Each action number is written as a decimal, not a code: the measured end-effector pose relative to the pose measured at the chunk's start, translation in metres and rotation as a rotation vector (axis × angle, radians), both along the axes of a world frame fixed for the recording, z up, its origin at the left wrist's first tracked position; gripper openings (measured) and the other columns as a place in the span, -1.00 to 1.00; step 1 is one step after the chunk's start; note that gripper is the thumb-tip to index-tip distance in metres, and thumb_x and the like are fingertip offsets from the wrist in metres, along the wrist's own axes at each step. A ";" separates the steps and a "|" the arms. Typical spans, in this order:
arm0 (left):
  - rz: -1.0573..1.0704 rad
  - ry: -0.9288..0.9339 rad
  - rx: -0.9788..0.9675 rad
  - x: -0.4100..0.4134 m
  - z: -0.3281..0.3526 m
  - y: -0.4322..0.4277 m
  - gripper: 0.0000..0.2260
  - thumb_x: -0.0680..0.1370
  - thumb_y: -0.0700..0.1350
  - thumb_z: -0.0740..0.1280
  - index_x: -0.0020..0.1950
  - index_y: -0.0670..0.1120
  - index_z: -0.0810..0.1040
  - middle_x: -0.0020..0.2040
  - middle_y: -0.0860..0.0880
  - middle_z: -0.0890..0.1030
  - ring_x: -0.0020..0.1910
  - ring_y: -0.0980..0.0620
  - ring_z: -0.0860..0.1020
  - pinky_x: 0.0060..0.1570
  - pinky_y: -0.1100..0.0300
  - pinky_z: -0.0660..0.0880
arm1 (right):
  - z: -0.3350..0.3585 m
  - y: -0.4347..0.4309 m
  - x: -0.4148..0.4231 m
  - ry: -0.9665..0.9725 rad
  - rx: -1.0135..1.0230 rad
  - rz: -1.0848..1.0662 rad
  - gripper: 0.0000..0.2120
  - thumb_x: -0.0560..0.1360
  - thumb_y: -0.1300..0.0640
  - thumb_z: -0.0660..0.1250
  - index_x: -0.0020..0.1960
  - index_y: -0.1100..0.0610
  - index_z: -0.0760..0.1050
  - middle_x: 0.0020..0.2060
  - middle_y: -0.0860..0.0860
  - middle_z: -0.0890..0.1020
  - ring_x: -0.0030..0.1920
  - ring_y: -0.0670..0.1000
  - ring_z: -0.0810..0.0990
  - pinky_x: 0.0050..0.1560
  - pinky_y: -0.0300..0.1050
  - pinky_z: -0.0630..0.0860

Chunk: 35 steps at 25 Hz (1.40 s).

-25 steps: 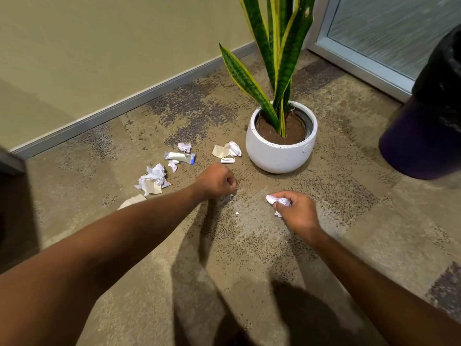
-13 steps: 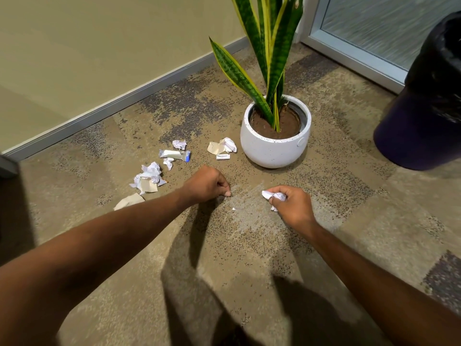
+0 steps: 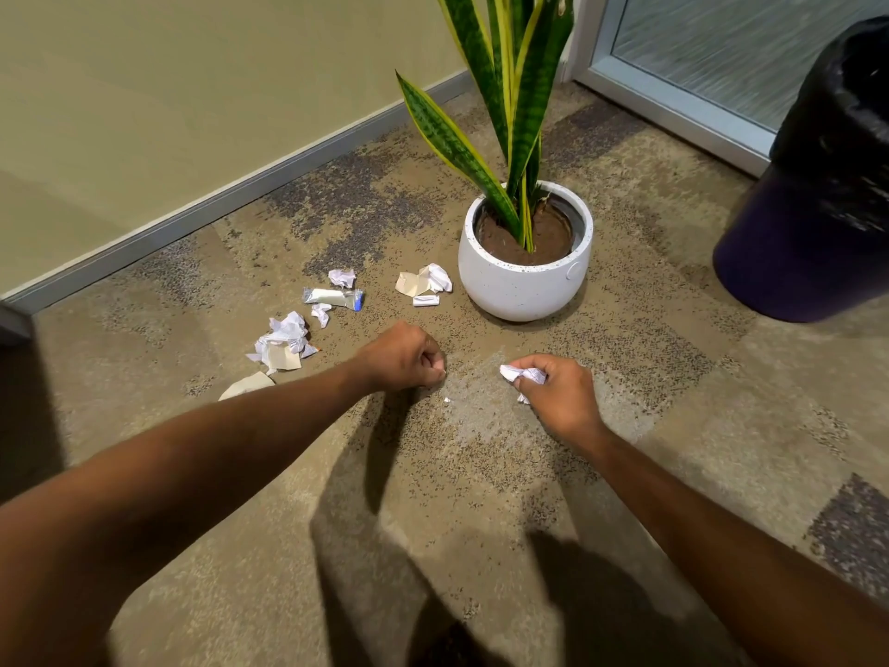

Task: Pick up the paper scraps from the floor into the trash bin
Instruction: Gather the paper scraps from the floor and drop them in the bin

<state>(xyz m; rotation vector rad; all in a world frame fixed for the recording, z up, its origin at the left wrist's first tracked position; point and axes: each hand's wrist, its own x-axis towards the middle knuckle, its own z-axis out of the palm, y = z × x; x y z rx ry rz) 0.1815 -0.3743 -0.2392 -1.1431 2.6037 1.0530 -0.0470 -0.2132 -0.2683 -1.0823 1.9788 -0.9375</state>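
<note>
- Right hand [image 3: 560,394], lower centre-right: fingers curled round crumpled white paper wad [image 3: 522,375], lifted off carpet [image 3: 457,483], prob. for carrying to bin.
- Left hand [image 3: 404,358], centre: tight fist, knuckles up, low over carpet; can't tell if anything inside.
- Tiny white fleck [image 3: 446,400] on carpet btwn hands, likely next pick.
- More paper scraps [image 3: 284,341] centre-left, others just beside white plant pot [image 3: 524,286]; loose, not yet gathered.
- Trash bin [image 3: 818,223], dark w/ black liner, right edge, well apart from scraps.
</note>
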 end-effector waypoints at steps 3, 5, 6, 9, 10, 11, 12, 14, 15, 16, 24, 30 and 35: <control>-0.043 0.059 0.069 0.008 -0.007 0.016 -0.96 0.52 -0.14 0.56 -0.11 -0.07 0.74 -0.16 0.06 0.76 -0.19 0.20 0.72 -0.14 0.32 0.65 | 0.000 0.000 0.000 0.008 -0.008 -0.001 -0.85 0.57 0.16 0.54 0.11 -0.03 0.77 -0.24 -0.10 0.76 -0.47 -0.20 0.55 -0.45 -0.17 0.47; -0.104 0.086 0.037 0.012 -0.011 0.025 -0.96 0.52 -0.16 0.56 -0.11 -0.09 0.75 -0.14 0.08 0.76 -0.18 0.25 0.72 -0.13 0.34 0.64 | -0.001 0.001 0.000 0.007 -0.011 -0.001 -0.85 0.57 0.16 0.54 0.10 -0.03 0.78 -0.24 -0.09 0.76 -0.47 -0.21 0.57 -0.46 -0.19 0.47; -0.117 0.096 0.010 0.013 -0.013 0.029 -0.96 0.52 -0.16 0.57 -0.12 -0.09 0.75 -0.13 0.07 0.76 -0.18 0.26 0.72 -0.13 0.33 0.65 | -0.001 0.000 0.000 0.006 -0.009 -0.003 -0.85 0.57 0.16 0.54 0.10 -0.03 0.78 -0.24 -0.09 0.76 -0.48 -0.22 0.57 -0.48 -0.22 0.45; -0.100 0.119 -0.086 0.014 -0.015 0.035 -0.97 0.52 -0.16 0.57 -0.11 -0.08 0.77 -0.08 0.07 0.78 -0.19 0.28 0.70 -0.15 0.35 0.64 | -0.001 0.000 0.000 0.020 -0.005 -0.004 -0.84 0.57 0.17 0.54 0.11 -0.03 0.78 -0.24 -0.10 0.76 -0.46 -0.22 0.58 -0.47 -0.22 0.46; -0.092 0.128 -0.107 0.013 -0.016 0.038 -0.97 0.52 -0.16 0.57 -0.12 -0.08 0.77 -0.09 0.08 0.77 -0.21 0.30 0.69 -0.17 0.38 0.61 | -0.001 0.000 0.000 0.020 -0.003 -0.003 -0.84 0.57 0.17 0.54 0.11 -0.03 0.78 -0.23 -0.10 0.76 -0.46 -0.22 0.58 -0.46 -0.20 0.47; -0.085 0.137 -0.121 0.013 -0.017 0.040 -0.96 0.53 -0.16 0.56 -0.13 -0.07 0.77 -0.10 0.09 0.77 -0.23 0.32 0.68 -0.19 0.40 0.60 | -0.001 0.000 0.000 0.016 -0.002 -0.002 -0.84 0.57 0.17 0.54 0.11 -0.03 0.78 -0.23 -0.09 0.76 -0.47 -0.22 0.58 -0.46 -0.20 0.46; -0.073 0.148 -0.126 0.014 -0.017 0.042 -0.95 0.53 -0.16 0.56 -0.14 -0.07 0.77 -0.11 0.09 0.77 -0.24 0.33 0.68 -0.21 0.40 0.59 | -0.001 0.000 0.000 0.011 -0.002 -0.002 -0.84 0.57 0.18 0.54 0.11 -0.02 0.78 -0.24 -0.08 0.76 -0.48 -0.23 0.57 -0.48 -0.23 0.44; -0.032 0.163 -0.128 0.015 -0.019 0.045 -0.95 0.53 -0.16 0.55 -0.13 -0.08 0.77 -0.13 0.08 0.77 -0.27 0.30 0.69 -0.23 0.37 0.62 | 0.000 0.000 0.000 0.003 -0.002 -0.004 -0.84 0.58 0.19 0.53 0.11 0.00 0.77 -0.25 -0.07 0.76 -0.51 -0.24 0.54 -0.52 -0.27 0.39; -0.006 0.166 -0.134 0.015 -0.019 0.046 -0.96 0.53 -0.17 0.55 -0.12 -0.09 0.78 -0.14 0.07 0.77 -0.28 0.27 0.69 -0.24 0.38 0.62 | 0.000 0.001 0.000 0.001 -0.001 -0.006 -0.84 0.58 0.20 0.52 0.11 0.00 0.78 -0.26 -0.07 0.76 -0.51 -0.23 0.54 -0.52 -0.26 0.39; 0.015 0.166 -0.144 0.015 -0.019 0.046 -0.97 0.54 -0.16 0.55 -0.10 -0.09 0.79 -0.14 0.07 0.78 -0.29 0.26 0.69 -0.25 0.41 0.60 | 0.000 0.001 0.001 -0.001 0.000 -0.009 -0.84 0.58 0.20 0.52 0.11 -0.01 0.78 -0.26 -0.07 0.76 -0.51 -0.22 0.55 -0.52 -0.26 0.40; -0.036 0.058 -0.134 0.008 -0.008 0.048 -0.90 0.55 -0.17 0.52 -0.17 -0.03 0.72 -0.22 0.08 0.71 -0.29 0.20 0.66 -0.27 0.25 0.63 | 0.001 0.001 0.003 0.003 0.011 -0.022 -0.84 0.57 0.18 0.54 0.10 -0.02 0.77 -0.25 -0.07 0.76 -0.48 -0.21 0.57 -0.50 -0.22 0.43; 0.104 0.010 0.051 0.007 0.001 0.038 -0.88 0.51 -0.16 0.56 -0.17 -0.02 0.67 -0.19 0.00 0.72 -0.17 -0.01 0.70 -0.15 0.08 0.68 | 0.008 0.000 0.003 -0.070 0.036 -0.075 -0.83 0.55 0.19 0.56 0.08 -0.05 0.77 -0.19 -0.08 0.77 -0.37 -0.08 0.66 -0.41 -0.11 0.56; 0.392 0.066 0.205 0.013 0.010 0.029 -0.90 0.57 -0.17 0.50 -0.02 -0.20 0.68 -0.10 -0.17 0.73 -0.16 -0.03 0.68 -0.04 0.03 0.69 | 0.012 0.005 -0.005 -0.397 0.091 -0.260 -0.73 0.49 0.33 0.57 0.06 0.01 0.75 0.01 0.03 0.77 -0.05 0.08 0.78 -0.14 -0.03 0.72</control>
